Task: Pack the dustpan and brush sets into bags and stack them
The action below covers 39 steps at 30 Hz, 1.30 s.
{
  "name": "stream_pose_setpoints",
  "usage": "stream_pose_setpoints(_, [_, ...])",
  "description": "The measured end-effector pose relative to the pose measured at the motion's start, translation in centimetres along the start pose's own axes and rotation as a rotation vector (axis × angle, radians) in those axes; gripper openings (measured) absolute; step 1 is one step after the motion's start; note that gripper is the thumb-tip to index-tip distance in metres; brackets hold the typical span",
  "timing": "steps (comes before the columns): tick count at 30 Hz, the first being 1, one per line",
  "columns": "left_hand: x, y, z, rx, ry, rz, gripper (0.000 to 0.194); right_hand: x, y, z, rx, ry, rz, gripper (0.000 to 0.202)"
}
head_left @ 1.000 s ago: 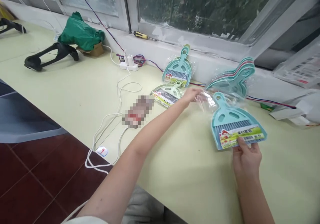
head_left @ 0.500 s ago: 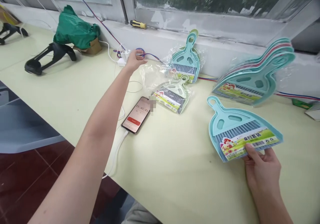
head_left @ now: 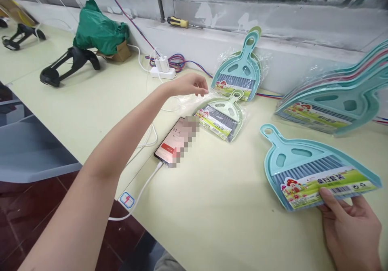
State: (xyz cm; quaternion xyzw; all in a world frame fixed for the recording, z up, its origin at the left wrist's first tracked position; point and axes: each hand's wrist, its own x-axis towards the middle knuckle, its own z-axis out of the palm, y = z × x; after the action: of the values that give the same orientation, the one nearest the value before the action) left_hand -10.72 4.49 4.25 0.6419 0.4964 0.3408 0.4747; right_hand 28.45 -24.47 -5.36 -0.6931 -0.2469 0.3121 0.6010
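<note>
On the right, my right hand point(head_left: 351, 226) grips the lower edge of a light-blue dustpan and brush set point(head_left: 303, 154), thumb on its printed label. The set is tilted, with its handle pointing up and left. My left hand point(head_left: 190, 85) reaches over the table, palm down, fingers loosely bent and apart, with nothing visible in them. Below it lies crumpled clear plastic point(head_left: 189, 104), close to the fingers; contact is unclear. Just right of that hand, a pale-green dustpan set point(head_left: 222, 115) lies in clear wrapping. Behind it, wrapped blue dustpan sets point(head_left: 239, 71) lean against the wall.
A stack of wrapped dustpan sets point(head_left: 330, 101) stands at right. A phone point(head_left: 169, 141) on a white cable lies near the left forearm. Farther back are a power strip point(head_left: 163, 74), a screwdriver point(head_left: 182, 22) on the ledge, a green bag point(head_left: 98, 28) and a black headgear-like frame point(head_left: 68, 65).
My left hand has moved right, away from the power strip and toward the crumpled plastic. The view has shifted left; my right hand still holds the blue dustpan set.
</note>
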Motion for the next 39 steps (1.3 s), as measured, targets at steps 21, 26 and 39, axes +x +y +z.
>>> stream_pose_setpoints(21, [-2.8,-1.4,1.1,0.163,-0.45,-0.1,0.02,-0.8,-0.2,0.0,-0.053,-0.06,-0.066,0.051])
stream_pose_setpoints(26, [-3.1,-1.3,0.5,0.182,-0.462,-0.12,0.02,-1.1,-0.3,0.2,-0.073,-0.076,-0.078,0.049])
stream_pose_setpoints(39, [-4.5,0.7,0.0,0.145,-0.411,-0.104,0.028,0.3,0.5,-0.2,0.017,-0.031,-0.036,0.058])
